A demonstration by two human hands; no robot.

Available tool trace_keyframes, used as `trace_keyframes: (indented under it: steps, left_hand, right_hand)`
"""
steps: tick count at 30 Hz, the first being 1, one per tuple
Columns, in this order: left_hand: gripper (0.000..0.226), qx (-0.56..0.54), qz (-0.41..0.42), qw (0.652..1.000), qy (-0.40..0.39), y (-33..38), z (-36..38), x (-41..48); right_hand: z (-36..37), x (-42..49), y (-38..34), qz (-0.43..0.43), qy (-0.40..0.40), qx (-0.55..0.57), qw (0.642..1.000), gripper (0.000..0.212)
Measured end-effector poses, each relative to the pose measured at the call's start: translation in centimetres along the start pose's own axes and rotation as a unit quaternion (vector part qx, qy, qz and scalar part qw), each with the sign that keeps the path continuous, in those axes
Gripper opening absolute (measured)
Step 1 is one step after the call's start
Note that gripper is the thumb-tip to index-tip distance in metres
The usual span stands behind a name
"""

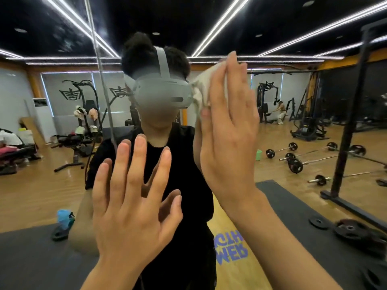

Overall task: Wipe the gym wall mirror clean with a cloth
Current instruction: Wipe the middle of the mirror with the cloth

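The wall mirror (41,181) fills the whole view and reflects the gym and a person in a black top wearing a grey headset. My left hand (134,197) lies flat against the glass at lower centre, fingers straight and spread. My right hand (228,130) is higher, at centre right, and presses a beige cloth (202,91) against the mirror with straight fingers. Most of the cloth is hidden behind that hand; a bunched part shows at its left edge. A vertical seam in the mirror (102,80) runs down left of the reflected head.
The reflection shows a wooden floor, dark mats, barbells (293,158) and weight plates (349,228) on the right, a black rack upright (351,114), benches and machines at left, and a blue bottle (63,218) at lower left.
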State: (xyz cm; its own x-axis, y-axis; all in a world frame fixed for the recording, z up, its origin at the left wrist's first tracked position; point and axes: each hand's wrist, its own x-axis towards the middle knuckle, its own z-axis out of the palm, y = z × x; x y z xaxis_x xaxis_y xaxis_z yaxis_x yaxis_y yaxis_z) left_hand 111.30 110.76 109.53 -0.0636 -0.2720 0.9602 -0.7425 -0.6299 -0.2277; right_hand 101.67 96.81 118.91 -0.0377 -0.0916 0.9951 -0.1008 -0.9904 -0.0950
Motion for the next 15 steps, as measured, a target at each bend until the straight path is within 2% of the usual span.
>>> trace_keyframes:
  steps: [3,6,9,12,15]
  left_hand:
    - [0.07,0.007,0.004,1.0,0.007,0.1,0.1,0.0]
    - [0.07,0.011,0.005,1.0,0.011,0.0,0.1,0.1]
    - [0.069,0.008,0.002,1.0,0.019,0.2,0.3,0.1]
    - [0.069,-0.002,-0.003,1.0,0.025,0.4,0.3,0.2]
    - [0.07,-0.008,-0.004,1.0,0.028,0.3,0.3,0.4]
  right_hand:
    - [-1.0,-6.2,0.5,-0.015,-0.038,0.025,0.999,0.054]
    - [-1.8,-10.7,1.2,-0.032,-0.049,-0.026,0.998,0.054]
    - [-1.0,-6.9,0.6,-0.029,-0.035,-0.022,0.999,0.064]
    - [0.1,0.1,-0.5,-0.016,0.011,-0.023,1.0,0.061]
    - [0.5,1.7,-1.1,0.004,0.028,-0.014,0.999,0.063]
